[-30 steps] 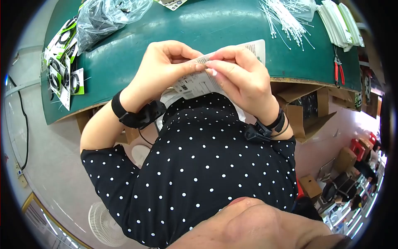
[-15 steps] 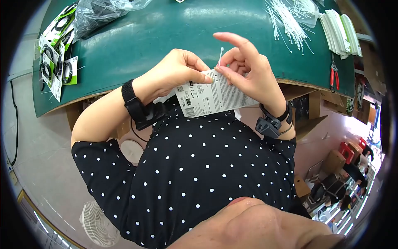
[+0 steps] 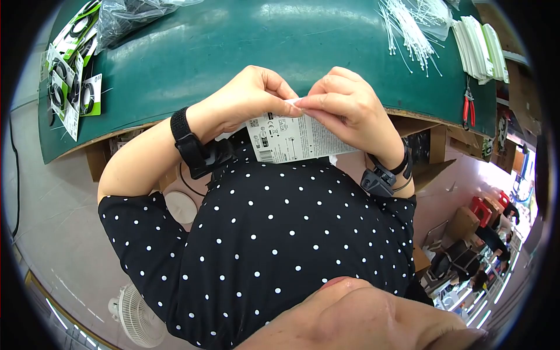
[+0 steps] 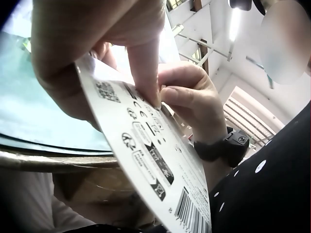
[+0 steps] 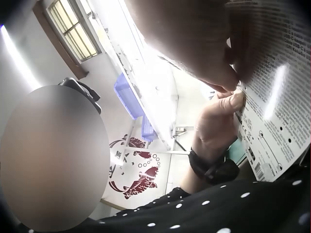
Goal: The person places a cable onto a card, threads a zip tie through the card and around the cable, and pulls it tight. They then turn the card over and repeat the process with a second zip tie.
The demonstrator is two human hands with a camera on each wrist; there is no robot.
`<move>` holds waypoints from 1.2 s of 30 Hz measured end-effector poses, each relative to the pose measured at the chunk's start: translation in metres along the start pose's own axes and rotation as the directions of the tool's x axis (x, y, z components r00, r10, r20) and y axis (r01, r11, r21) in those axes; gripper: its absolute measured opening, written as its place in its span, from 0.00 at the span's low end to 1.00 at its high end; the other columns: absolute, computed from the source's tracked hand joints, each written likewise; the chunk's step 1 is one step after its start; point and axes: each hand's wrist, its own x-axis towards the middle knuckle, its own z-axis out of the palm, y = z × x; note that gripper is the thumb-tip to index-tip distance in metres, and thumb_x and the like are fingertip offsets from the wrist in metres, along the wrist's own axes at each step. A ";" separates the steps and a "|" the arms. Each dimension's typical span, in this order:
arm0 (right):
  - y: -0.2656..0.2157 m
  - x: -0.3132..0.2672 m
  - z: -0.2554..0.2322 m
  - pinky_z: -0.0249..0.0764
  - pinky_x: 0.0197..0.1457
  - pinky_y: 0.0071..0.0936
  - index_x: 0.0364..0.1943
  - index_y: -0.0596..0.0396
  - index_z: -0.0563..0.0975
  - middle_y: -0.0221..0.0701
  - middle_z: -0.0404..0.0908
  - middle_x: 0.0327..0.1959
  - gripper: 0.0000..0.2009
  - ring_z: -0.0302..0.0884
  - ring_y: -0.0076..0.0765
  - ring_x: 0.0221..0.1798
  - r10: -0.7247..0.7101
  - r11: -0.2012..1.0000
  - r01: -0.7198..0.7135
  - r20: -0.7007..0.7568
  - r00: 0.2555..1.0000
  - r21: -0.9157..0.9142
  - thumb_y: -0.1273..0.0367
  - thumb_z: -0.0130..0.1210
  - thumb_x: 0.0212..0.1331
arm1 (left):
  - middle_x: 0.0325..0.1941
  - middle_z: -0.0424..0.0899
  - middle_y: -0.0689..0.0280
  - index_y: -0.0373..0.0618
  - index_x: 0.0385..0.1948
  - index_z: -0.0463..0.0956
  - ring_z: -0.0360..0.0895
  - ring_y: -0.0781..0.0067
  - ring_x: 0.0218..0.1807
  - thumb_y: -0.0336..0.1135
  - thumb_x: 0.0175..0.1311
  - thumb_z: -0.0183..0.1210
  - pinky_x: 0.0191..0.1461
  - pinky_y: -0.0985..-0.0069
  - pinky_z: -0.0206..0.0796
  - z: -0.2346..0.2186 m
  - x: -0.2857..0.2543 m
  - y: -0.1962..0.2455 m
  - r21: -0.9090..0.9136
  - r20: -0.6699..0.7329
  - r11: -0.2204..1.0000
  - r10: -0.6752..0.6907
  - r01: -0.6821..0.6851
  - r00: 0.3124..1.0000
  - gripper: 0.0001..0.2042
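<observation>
A printed white card hangs between the hands, its text and barcode side facing the head camera. The left hand pinches its upper left edge between thumb and fingers. At the same edge, the right hand has thumb and index finger pinched together, the tips meeting the left thumb. Whatever small piece lies between the right fingertips is mostly hidden. The left wrist view shows the card tilted, with the left thumb and fingers on either side of it. In the right wrist view the card stands beside the right fingers.
Packaged black cables lie at the green table's left, near a grey plastic bag. White zip ties, stacked cards and red-handled pliers are at the right. An open cardboard box stands below the table edge.
The card came down and flattened towards the body. A white zip tie end stood up by the right hand half a second ago; now the right index finger has closed down onto the thumb there.
</observation>
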 end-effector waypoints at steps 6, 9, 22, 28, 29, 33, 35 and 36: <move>0.000 -0.004 0.000 0.67 0.34 0.27 0.31 0.52 0.83 0.26 0.77 0.27 0.08 0.72 0.32 0.32 0.004 1.000 -0.004 -0.044 0.999 -0.006 0.76 0.66 0.43 | 0.31 0.85 0.59 0.35 0.30 0.79 0.83 0.76 0.34 0.23 0.53 0.66 0.41 0.82 0.75 0.002 -0.003 0.003 0.001 0.006 1.000 0.005 -0.005 1.000 0.05; -0.001 -0.005 -0.003 0.65 0.33 0.26 0.31 0.51 0.84 0.25 0.75 0.28 0.08 0.69 0.31 0.31 0.023 0.998 -0.024 -0.026 0.999 -0.055 0.75 0.66 0.43 | 0.32 0.85 0.59 0.35 0.30 0.80 0.83 0.76 0.34 0.24 0.53 0.66 0.41 0.82 0.75 0.004 -0.003 0.003 0.035 0.014 0.999 0.005 -0.006 1.000 0.06; 0.000 -0.007 -0.009 0.65 0.33 0.25 0.32 0.49 0.84 0.25 0.75 0.28 0.10 0.69 0.31 0.31 0.023 0.998 -0.020 0.037 0.999 -0.056 0.75 0.66 0.41 | 0.32 0.85 0.58 0.34 0.31 0.80 0.83 0.75 0.34 0.24 0.53 0.66 0.40 0.81 0.75 0.002 0.001 -0.001 0.044 0.033 0.999 -0.001 0.000 0.999 0.06; -0.003 -0.005 -0.009 0.65 0.33 0.26 0.33 0.48 0.84 0.25 0.73 0.28 0.12 0.69 0.31 0.32 0.000 0.997 0.006 0.077 0.997 -0.076 0.75 0.66 0.40 | 0.31 0.85 0.59 0.35 0.31 0.80 0.83 0.76 0.33 0.25 0.53 0.67 0.39 0.81 0.75 -0.001 0.002 -0.006 0.036 0.050 0.999 0.031 -0.033 0.998 0.07; -0.003 -0.004 -0.009 0.65 0.33 0.26 0.33 0.48 0.84 0.25 0.73 0.28 0.12 0.69 0.31 0.32 -0.008 0.997 0.015 0.082 0.997 -0.081 0.75 0.66 0.40 | 0.31 0.85 0.59 0.35 0.31 0.80 0.83 0.76 0.33 0.25 0.52 0.67 0.39 0.82 0.75 -0.002 0.002 -0.007 0.032 0.056 0.999 0.041 -0.043 0.998 0.07; -0.003 -0.004 -0.007 0.65 0.32 0.26 0.33 0.48 0.84 0.26 0.73 0.28 0.12 0.69 0.32 0.31 -0.034 0.996 0.039 0.061 0.998 -0.081 0.75 0.66 0.40 | 0.31 0.85 0.60 0.35 0.31 0.80 0.83 0.77 0.33 0.25 0.51 0.69 0.39 0.82 0.75 -0.001 -0.003 -0.004 0.080 0.053 0.996 0.046 -0.050 0.998 0.08; -0.005 -0.003 -0.007 0.66 0.32 0.26 0.32 0.48 0.84 0.26 0.73 0.28 0.12 0.69 0.32 0.31 -0.036 0.997 0.041 0.061 0.998 -0.071 0.75 0.66 0.40 | 0.31 0.85 0.60 0.35 0.30 0.80 0.83 0.78 0.33 0.25 0.50 0.70 0.38 0.82 0.75 0.002 -0.005 -0.006 0.107 0.033 0.991 0.077 -0.081 0.996 0.08; -0.007 -0.003 -0.008 0.66 0.32 0.26 0.32 0.48 0.84 0.26 0.73 0.28 0.12 0.69 0.32 0.31 -0.040 0.997 0.044 0.060 0.997 -0.060 0.75 0.66 0.39 | 0.31 0.85 0.60 0.35 0.30 0.80 0.82 0.78 0.33 0.26 0.50 0.70 0.38 0.83 0.75 0.004 -0.006 -0.007 0.135 0.012 0.985 0.110 -0.110 0.994 0.09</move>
